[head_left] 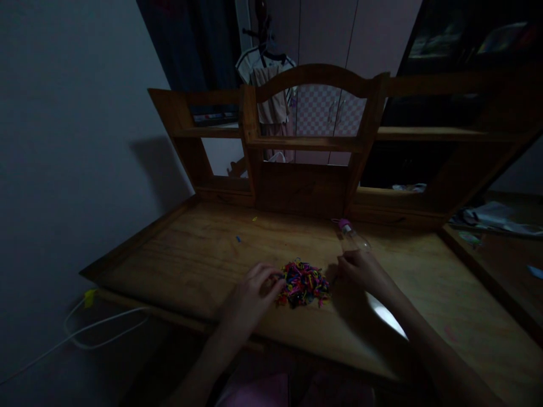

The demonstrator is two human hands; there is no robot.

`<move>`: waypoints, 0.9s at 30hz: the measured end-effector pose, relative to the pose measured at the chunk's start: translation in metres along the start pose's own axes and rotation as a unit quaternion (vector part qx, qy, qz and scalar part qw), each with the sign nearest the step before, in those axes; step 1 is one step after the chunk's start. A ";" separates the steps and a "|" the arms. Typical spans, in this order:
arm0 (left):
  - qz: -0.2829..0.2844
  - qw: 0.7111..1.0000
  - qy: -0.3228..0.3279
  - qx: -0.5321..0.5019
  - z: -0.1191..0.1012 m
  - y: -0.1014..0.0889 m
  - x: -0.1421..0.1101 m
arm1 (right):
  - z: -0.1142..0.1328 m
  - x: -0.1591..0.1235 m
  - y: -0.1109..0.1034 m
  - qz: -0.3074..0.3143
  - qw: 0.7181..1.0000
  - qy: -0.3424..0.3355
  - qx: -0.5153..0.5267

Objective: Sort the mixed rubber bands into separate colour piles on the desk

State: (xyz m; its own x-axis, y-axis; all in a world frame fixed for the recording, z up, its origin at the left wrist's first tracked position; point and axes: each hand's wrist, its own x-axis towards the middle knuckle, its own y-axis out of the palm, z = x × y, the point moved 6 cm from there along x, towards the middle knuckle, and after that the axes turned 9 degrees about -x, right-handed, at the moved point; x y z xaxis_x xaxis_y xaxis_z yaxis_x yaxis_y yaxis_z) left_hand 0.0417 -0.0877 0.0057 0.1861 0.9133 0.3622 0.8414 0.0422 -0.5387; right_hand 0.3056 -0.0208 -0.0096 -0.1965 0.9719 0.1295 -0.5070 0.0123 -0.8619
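Observation:
A heap of small, many-coloured bands [306, 282], in pink, yellow, blue, red and black, lies on the wooden desktop. At its left edge is my left hand [257, 288], thumb and forefinger curled towards each other against the bands; anything between the tips is too small to tell. To the right of the heap, my right hand [358, 268] is closed in a pinch just above the wood. Something small and dark shows below its fingertips, but I cannot make it out. Behind that hand lies a clear bottle [353, 236] with a pink cap, partly hidden by it.
A tiny yellow loop [254, 219] and a small blue piece [238, 239] lie apart on the desktop [182, 254]. A wooden shelf unit [303, 186] rises along the back. White cable [106, 319] hangs by the left front edge. The room is dim.

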 end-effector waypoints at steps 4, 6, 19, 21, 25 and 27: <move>-0.033 0.999 -0.018 -0.023 0.009 0.003 -0.011 | 0.020 -0.001 0.021 0.104 0.984 -0.025 0.141; -0.036 0.999 -0.020 -0.033 0.009 0.002 -0.012 | 0.028 -0.002 0.018 0.108 0.981 -0.044 0.153; -0.029 0.999 0.000 -0.039 0.000 0.008 0.001 | 0.015 -0.002 -0.001 0.017 0.993 -0.114 0.003; -0.028 0.999 0.005 -0.040 -0.001 0.008 0.002 | 0.022 -0.002 0.005 0.019 0.991 -0.132 -0.004; -0.029 0.999 0.005 -0.042 -0.001 0.007 0.003 | 0.020 -0.002 0.014 0.040 0.993 -0.111 -0.008; -0.026 0.999 0.001 -0.041 -0.001 0.006 0.003 | 0.017 -0.002 0.014 0.044 0.994 -0.104 -0.005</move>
State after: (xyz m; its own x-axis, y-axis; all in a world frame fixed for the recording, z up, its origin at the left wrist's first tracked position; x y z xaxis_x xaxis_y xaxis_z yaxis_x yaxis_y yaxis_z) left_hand 0.0482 -0.0851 0.0044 0.1418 0.9096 0.3906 0.8884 0.0571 -0.4555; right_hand 0.2843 -0.0269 -0.0137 -0.4095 0.8998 0.1505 -0.4724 -0.0680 -0.8787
